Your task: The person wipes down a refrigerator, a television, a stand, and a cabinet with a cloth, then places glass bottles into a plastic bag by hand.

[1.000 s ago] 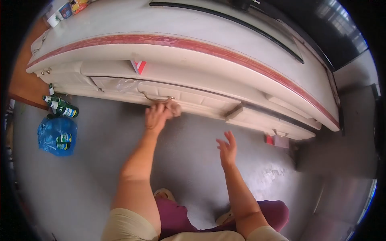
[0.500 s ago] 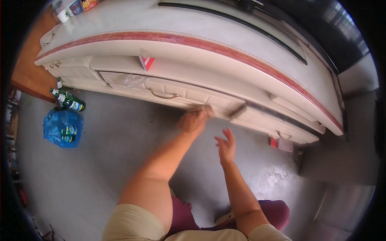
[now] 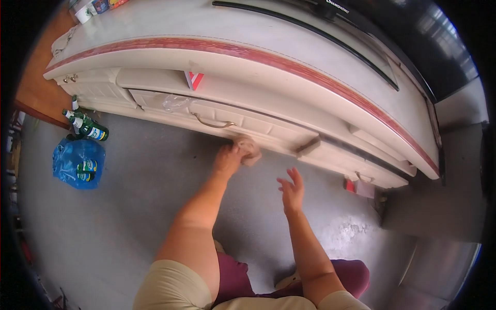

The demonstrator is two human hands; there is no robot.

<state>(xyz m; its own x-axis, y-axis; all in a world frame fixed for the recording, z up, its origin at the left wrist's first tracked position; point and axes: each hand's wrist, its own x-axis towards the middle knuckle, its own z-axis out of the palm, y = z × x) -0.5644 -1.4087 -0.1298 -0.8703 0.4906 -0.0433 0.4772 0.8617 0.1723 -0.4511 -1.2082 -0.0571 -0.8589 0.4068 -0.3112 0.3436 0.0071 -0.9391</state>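
Observation:
My left hand [image 3: 227,159] is closed on a beige cloth [image 3: 249,150], which hangs out past the fingers. Cloth and hand are at the lower edge of a cream TV cabinet [image 3: 263,124], below the curved metal handle [image 3: 213,122] of its drawer. Whether the cloth touches the cabinet I cannot tell. To the right, my right hand [image 3: 292,194] is held over the grey floor with its fingers apart and nothing in it.
Green bottles [image 3: 92,129] stand at the cabinet's left end, beside a blue plastic bag [image 3: 77,163] with bottles inside. A television [image 3: 408,41] is on the cabinet top. A red and white box [image 3: 195,80] sits in the open shelf. The grey floor [image 3: 144,196] stretches in front.
My left hand has moved left and slightly down with the cloth, which now shows more fully. My right hand has stayed almost where it was, fingers still apart.

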